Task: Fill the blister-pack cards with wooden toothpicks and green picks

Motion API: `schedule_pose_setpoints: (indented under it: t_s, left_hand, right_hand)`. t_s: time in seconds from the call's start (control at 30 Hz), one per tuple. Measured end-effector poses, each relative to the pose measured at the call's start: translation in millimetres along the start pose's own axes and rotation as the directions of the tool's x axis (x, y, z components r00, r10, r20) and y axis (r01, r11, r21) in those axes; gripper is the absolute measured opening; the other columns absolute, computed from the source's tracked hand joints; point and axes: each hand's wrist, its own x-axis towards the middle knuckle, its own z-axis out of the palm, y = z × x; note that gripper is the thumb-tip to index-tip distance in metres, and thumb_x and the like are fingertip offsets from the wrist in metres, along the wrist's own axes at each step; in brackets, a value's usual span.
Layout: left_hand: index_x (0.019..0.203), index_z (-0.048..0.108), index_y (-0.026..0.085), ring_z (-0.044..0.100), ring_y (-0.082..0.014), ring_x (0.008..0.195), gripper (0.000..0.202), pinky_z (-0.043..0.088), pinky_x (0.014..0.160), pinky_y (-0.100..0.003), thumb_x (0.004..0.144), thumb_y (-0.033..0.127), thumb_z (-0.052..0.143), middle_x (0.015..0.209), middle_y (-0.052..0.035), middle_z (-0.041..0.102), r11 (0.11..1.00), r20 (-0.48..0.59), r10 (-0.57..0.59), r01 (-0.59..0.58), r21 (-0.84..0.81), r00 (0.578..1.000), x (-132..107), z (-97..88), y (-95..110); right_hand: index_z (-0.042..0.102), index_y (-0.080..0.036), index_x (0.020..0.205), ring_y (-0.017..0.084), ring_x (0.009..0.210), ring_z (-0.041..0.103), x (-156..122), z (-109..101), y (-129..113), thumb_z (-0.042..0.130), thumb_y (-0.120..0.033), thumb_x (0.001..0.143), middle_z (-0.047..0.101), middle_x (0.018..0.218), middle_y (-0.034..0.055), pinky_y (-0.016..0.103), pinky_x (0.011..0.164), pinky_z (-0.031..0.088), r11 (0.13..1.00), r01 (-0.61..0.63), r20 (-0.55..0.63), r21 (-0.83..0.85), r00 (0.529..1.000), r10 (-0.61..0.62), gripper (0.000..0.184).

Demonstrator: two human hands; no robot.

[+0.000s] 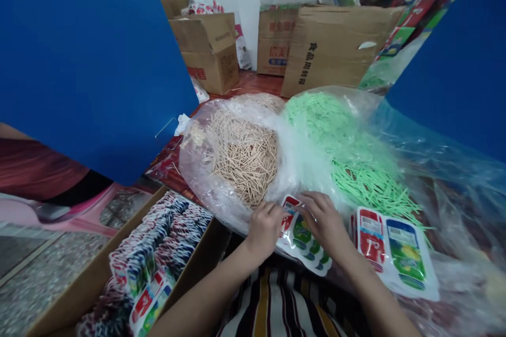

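Both my hands meet over a small printed packet at the near edge of the table. My left hand is curled, its fingers closed on the packet's left side. My right hand pinches the packet's upper edge with bent fingers. Just beyond my hands lies a clear plastic bag of wooden toothpicks. To its right spreads a heap of green plastic sticks on plastic sheeting.
A stack of the same printed packets lies right of my hands. A cardboard box at lower left holds several filled packets. Cardboard boxes stand at the back. Another person's arm shows at far left.
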Motion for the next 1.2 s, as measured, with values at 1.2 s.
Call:
schedule_pose_setpoints:
  t_s: [1.2]
  left_hand:
    - [0.067, 0.064, 0.014, 0.049, -0.0110, 0.054, 0.017, 0.039, 0.052, -0.020, 0.075, 0.028, 0.058, 0.057, 0.0017, 0.057, 0.410, 0.272, -0.624, 0.603, -0.684, 0.732, -17, -82.4, -54]
  right_hand:
    - [0.068, -0.008, 0.094, 0.029, 0.102, 0.058, 181, 114, -38, 0.060, -0.037, 0.080, 0.059, 0.110, 0.0196, 0.038, 0.089, 0.043, 0.945, -0.038, 0.656, -0.326, 0.710, 0.255, 0.033]
